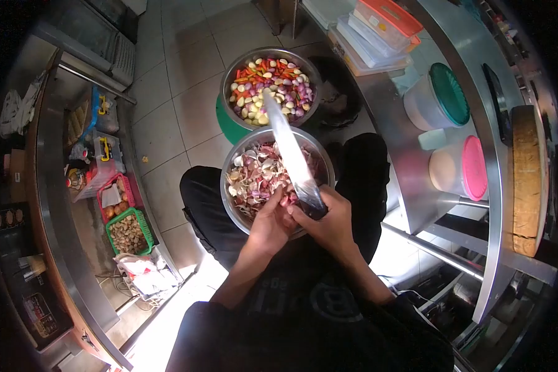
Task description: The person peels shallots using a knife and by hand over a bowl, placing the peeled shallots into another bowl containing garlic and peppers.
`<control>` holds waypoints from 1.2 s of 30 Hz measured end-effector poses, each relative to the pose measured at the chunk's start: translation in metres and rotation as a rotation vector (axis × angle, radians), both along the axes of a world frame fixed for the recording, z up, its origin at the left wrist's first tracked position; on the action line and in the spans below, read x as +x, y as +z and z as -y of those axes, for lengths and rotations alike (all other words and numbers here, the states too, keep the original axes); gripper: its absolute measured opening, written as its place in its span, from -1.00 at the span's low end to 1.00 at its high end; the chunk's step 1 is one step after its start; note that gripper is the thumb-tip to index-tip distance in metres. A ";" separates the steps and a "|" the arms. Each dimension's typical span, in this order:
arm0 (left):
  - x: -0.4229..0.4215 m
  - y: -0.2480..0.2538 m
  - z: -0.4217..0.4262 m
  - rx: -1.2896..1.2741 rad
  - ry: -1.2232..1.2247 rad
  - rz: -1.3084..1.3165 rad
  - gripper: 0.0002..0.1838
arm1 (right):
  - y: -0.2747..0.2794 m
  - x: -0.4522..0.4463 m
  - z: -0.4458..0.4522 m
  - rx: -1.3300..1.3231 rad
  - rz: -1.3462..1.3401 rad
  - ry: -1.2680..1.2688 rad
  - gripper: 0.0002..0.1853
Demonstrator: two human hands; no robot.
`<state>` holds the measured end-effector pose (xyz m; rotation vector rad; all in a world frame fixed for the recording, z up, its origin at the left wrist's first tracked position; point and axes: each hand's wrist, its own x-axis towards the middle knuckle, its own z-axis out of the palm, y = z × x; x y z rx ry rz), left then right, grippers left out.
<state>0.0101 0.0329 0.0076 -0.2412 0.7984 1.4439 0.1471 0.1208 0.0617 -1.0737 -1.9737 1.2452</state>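
My right hand (330, 224) is closed round a large knife (289, 144), its broad blade pointing up and away from me. Close beside it, my left hand (270, 222) pinches a small reddish shallot (286, 199), partly hidden by the fingers. Both hands are over the near edge of a metal bowl (228, 197) on my lap, full of shallots and papery skins (254, 170). Beyond it, a second metal bowl (229, 69) holds peeled garlic, shallots and red and orange chillies (273, 71). The knife tip overlaps that far bowl in view.
At left, a low shelf carries a green basket (150, 239) of small bulbs and a red basket (132, 197). A steel counter (384, 102) at right holds tubs with a green lid (449, 95) and a pink lid (475, 167). A round wooden board (526, 180) stands farther right.
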 end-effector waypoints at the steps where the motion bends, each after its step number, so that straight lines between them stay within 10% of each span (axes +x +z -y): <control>1: 0.001 0.004 0.000 0.001 0.000 0.000 -0.51 | -0.003 0.000 0.000 0.001 0.000 0.000 -0.68; 25: -0.002 0.019 0.004 0.189 -0.051 -0.483 -0.75 | -0.005 0.009 0.000 -0.387 -0.119 -0.054 -0.70; 36: -0.003 0.022 0.005 0.132 -0.011 -0.762 -0.82 | 0.006 0.005 0.001 0.215 0.038 0.077 -0.81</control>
